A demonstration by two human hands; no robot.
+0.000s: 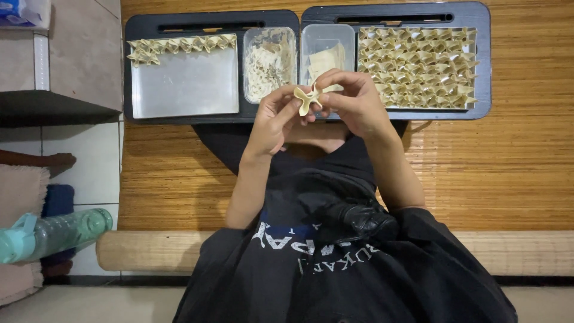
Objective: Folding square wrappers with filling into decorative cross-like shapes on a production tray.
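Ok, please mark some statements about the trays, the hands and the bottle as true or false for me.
1. The left hand and the right hand together hold one folded dough piece. True.
2. The left metal tray is full of folded pieces. False: it has only one row along its far edge.
3. The right tray is nearly covered with folded pieces. True.
4. The green bottle stands upright on the woven mat. False: it lies on its side, off the mat, to the left.
5. Two clear containers sit between the two lots of pieces. True.
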